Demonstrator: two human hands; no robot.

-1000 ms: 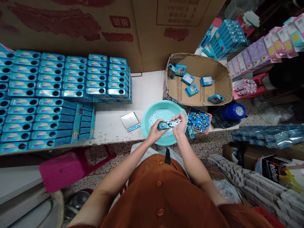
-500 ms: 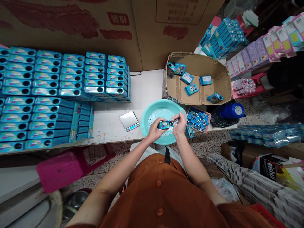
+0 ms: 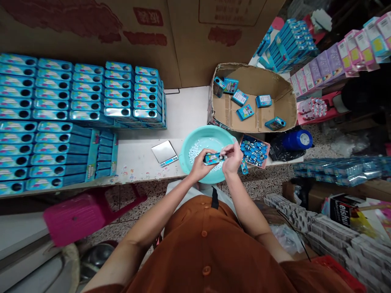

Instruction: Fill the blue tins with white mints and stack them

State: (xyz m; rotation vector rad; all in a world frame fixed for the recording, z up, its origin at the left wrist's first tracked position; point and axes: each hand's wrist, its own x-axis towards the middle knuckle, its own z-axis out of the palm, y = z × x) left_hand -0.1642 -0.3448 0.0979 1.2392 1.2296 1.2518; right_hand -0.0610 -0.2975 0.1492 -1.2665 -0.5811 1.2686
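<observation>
Over a teal basin (image 3: 207,132) of small white pieces, my left hand (image 3: 200,167) is closed round a blue tin (image 3: 211,158) lying on its side, its dark round opening toward the right. My right hand (image 3: 232,160) is cupped at that opening, fingers curled round some white pieces (image 3: 224,154). More white pieces (image 3: 193,154) lie in the basin's left part. A tray of blue round caps (image 3: 253,150) stands just right of my right hand, and another blue tin (image 3: 244,167) is partly visible below it.
Stacked blue tins (image 3: 51,89) fill the table's left side. A small scale (image 3: 165,152) lies left of the basin. Behind stands an open cardboard box (image 3: 281,101) with several tins. A pink stool (image 3: 75,217) is at the lower left, a blue roll (image 3: 297,140) at the right.
The fingers of my right hand have opened a little, and fewer white pieces show in it. My left hand still holds the tin. The whole view has shifted slightly.
</observation>
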